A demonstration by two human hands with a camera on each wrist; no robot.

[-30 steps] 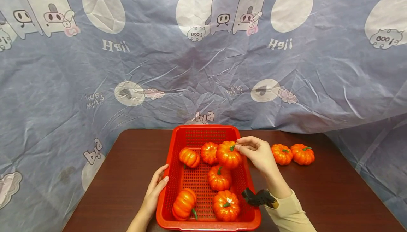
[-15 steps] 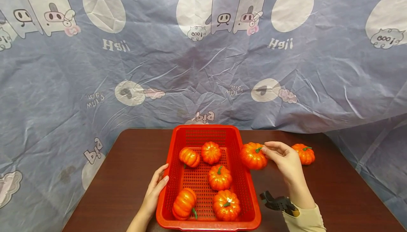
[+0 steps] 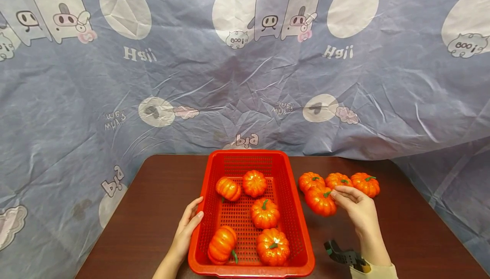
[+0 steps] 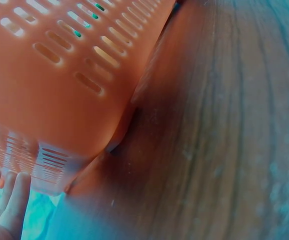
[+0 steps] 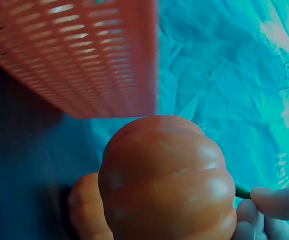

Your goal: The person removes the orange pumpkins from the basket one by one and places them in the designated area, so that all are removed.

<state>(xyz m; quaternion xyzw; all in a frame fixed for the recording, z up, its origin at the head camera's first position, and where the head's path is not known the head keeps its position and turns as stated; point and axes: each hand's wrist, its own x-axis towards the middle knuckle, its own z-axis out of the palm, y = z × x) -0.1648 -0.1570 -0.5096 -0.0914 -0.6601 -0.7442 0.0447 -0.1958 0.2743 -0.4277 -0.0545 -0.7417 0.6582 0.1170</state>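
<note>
The right hand (image 3: 356,209) pinches a shiny ribbed orange pumpkin (image 3: 319,203) by its green stem (image 3: 326,194), near the far edge of the brown tabletop (image 3: 409,228) — if it slips there, it could knock the matching orange pumpkin (image 3: 311,180) behind.

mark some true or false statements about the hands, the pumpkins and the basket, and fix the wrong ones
1. The right hand holds an orange pumpkin by its green stem. True.
2. The left hand touches the side of the red plastic basket. True.
3. Seven pumpkins lie inside the basket. False: there are five in it.
4. In the head view, three other pumpkins sit in a row on the brown table, to the right of the basket. True.
5. The held pumpkin is inside the basket. False: it is outside, to the basket's right in the head view.
6. The left hand holds a pumpkin too. False: it holds none.
</note>
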